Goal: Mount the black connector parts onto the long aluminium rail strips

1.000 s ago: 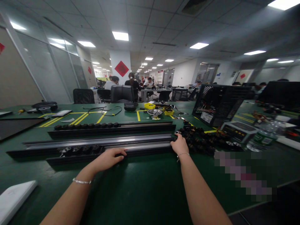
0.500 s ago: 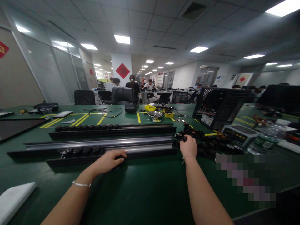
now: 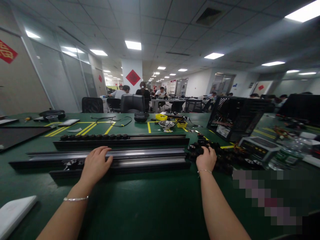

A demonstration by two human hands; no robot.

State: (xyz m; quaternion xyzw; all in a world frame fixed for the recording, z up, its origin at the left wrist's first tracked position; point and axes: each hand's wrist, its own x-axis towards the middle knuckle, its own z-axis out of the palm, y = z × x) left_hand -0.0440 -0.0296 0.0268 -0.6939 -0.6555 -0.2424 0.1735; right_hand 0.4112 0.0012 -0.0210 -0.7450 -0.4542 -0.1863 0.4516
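Observation:
My left hand (image 3: 96, 164) lies over the nearest black rail (image 3: 152, 162), fingers stretched forward and slightly apart, covering some of the small black roller-like parts (image 3: 74, 164) in its channel. Behind it runs a longer rail (image 3: 150, 152) with a shiny metal groove. Farther back, another rail (image 3: 160, 141) carries a row of black round parts (image 3: 96, 137) along its left half. At the rails' right end, my right hand (image 3: 207, 158) reaches into a heap of black parts (image 3: 195, 149) with bent fingers; what they grip is hidden.
Right of the heap stand an open computer case (image 3: 236, 116), a power supply unit (image 3: 260, 147) and a plastic bottle (image 3: 287, 153). Beyond the rails are a metal bowl (image 3: 166, 124), a yellow bin (image 3: 161, 117) and a black cable (image 3: 125, 120). A white object (image 3: 17, 213) lies front left.
My left hand has moved left and slightly back along the nearest rail, now over the black parts there. My right hand stays at the heap, its fingers shifted a little. The view has tilted slightly.

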